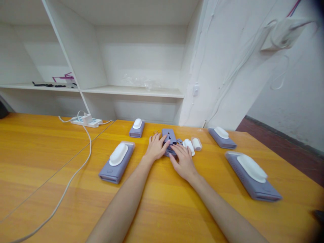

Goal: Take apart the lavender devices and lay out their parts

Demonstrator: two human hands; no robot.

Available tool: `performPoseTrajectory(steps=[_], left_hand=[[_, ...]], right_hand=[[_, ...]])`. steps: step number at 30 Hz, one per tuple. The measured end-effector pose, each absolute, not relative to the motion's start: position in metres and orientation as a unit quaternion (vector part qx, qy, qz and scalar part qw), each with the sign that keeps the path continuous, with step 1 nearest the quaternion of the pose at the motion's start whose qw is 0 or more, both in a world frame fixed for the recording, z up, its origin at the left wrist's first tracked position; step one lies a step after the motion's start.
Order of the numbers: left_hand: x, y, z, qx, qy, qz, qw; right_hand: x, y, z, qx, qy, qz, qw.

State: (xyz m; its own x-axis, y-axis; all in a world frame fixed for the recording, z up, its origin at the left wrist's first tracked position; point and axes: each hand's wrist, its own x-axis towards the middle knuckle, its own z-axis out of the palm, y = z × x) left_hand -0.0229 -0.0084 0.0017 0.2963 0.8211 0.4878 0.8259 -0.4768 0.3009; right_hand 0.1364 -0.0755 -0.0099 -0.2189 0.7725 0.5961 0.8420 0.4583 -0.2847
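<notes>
A grey-purple plastic casing (169, 134) with keyhole-shaped slots lies on the table in front of me, a dark gap showing near its lower end. My left hand (156, 148) grips it from the left, its thumb across the surface. From the right, my right hand (184, 162) has its fingers on the casing's near end; the fingertips partly cover that part. Just right of the casing are a small grey-purple piece (179, 141), a white rounded part (188, 147) and a clear-edged cap with a white inside (196, 144). A thin ring-like item (155, 132) lies beyond my left fingers.
Several similar grey-purple units with white tops stand around, including a near left one (116, 162), a far left one (137, 128), a far right one (222, 137) and a near right one (253, 176). A power strip (87, 122) trails a white cable (76, 173). White shelves (134, 90) stand behind.
</notes>
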Motion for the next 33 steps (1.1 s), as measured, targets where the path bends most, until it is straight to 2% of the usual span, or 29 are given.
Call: performPoseTrajectory(steps=[6,12,33], left_hand=[[-0.0238,-0.0135,0.0060,-0.831,-0.460,-0.312,0.014],[-0.0248,-0.0138,0.0046,-0.849,-0.430,-0.308,0.009],[-0.0253,-0.0089,-0.0003,-0.848,-0.430,-0.309,-0.008]], right_hand=[[0.1379,-0.0722,-0.0145,-0.537,-0.770,-0.069,0.336],[0.1398,-0.0701,-0.0166,-0.577,-0.728,-0.088,0.359],[0.1412,-0.0687,-0.0178,-0.590,-0.718,-0.085,0.360]])
